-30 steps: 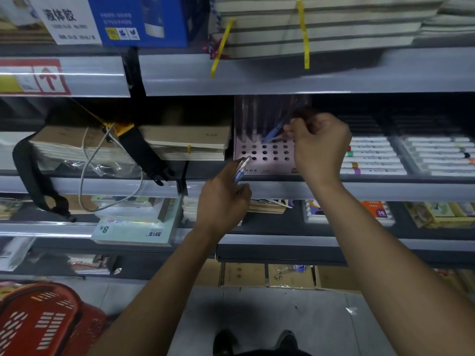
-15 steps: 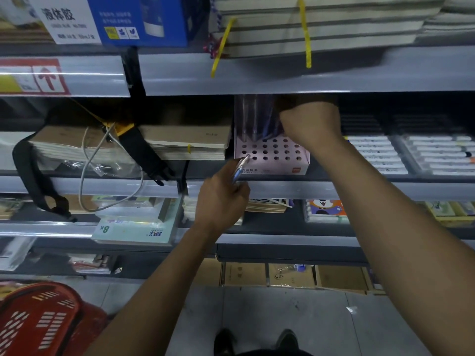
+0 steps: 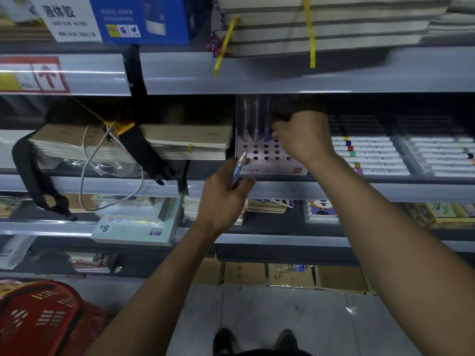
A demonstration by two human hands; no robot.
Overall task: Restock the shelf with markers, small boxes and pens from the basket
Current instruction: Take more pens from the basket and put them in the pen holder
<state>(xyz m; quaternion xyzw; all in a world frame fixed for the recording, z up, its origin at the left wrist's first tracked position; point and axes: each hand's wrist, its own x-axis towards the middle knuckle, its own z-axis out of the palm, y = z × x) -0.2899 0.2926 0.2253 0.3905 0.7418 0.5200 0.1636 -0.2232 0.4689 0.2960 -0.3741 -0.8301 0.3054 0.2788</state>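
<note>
Partly hidden — right hand (image 3: 303, 134) fingertips, pen (image 3: 267, 132).

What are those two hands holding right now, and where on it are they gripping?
The left hand grips a few pens by their lower ends. The right hand is curled at the pen display box; whether it pinches a pen is unclear.

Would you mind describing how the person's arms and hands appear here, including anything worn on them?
Both forearms are bare all the way to the bottom edge of the head view, with no sleeve or cuff showing. The left hand and the right hand wear no gloves, and no watch, bracelet or ring can be seen on either wrist or on the fingers that show.
</note>
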